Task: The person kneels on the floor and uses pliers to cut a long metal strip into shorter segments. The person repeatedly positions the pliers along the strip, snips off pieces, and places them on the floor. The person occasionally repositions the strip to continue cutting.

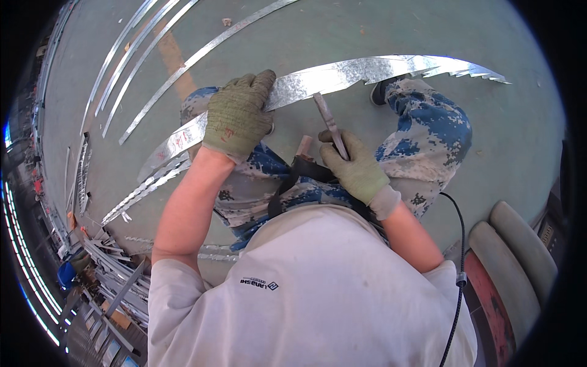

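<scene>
A long, shiny galvanized sheet-metal strip (330,76) stretches across in front of my knees, its right end cut into saw-like teeth along the near edge. My left hand (239,116), in an olive work glove, is closed over the strip left of its middle. Red handwritten marks show on the metal beyond that hand. In my gloved right hand (356,168) is a flat grey metal bar-like tool (329,121). Its upper end is at the strip's near edge; whether it touches, I cannot tell. A brown, handle-like stub (304,147) sticks up by my dark belt (318,172).
Several narrow metal strips (202,54) lie on the green floor (391,30) at upper left. Metal offcuts (116,269) are piled at lower left. A black cable (463,244) hangs along my right side. Rounded grey-green pads (504,269) stand at lower right.
</scene>
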A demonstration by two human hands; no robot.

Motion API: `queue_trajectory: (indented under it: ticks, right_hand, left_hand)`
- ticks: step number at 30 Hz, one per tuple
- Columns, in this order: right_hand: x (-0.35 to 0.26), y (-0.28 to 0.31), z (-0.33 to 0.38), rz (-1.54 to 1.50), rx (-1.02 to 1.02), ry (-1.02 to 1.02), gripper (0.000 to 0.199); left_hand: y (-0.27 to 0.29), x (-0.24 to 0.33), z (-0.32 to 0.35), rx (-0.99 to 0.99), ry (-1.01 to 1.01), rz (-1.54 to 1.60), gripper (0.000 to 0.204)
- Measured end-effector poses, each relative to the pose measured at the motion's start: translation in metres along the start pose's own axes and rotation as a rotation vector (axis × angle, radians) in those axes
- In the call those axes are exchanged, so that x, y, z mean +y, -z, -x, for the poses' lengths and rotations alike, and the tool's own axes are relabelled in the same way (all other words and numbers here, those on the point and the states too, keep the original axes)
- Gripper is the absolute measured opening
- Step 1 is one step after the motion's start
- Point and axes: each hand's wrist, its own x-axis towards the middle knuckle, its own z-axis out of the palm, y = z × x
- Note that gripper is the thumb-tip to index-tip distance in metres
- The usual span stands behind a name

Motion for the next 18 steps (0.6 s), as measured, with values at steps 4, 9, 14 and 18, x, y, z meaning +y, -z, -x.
queue_trajectory:
  ticks: [4, 9, 14, 18]
  right_hand:
    - [-0.012, 0.005, 0.008, 0.016, -0.032, -0.075, 0.035]
    - [0.0, 0.006, 0.01, -0.053, -0.02, -0.03, 0.037]
    - [0.006, 0.011, 0.006, -0.009, -0.051, -0.025, 0.044]
    - [-0.015, 0.011, 0.012, -0.017, -0.055, -0.125, 0.046]
  left_hand:
    - [-0.003, 0.0, 0.003, 0.014, 0.002, -0.01, 0.049]
    - [-0.001, 0.0, 0.002, -0.009, 0.002, -0.008, 0.05]
    - [-0.002, 0.0, 0.003, -0.015, 0.015, -0.025, 0.051]
    - [-0.003, 0.0, 0.003, -0.021, 0.017, -0.039, 0.051]
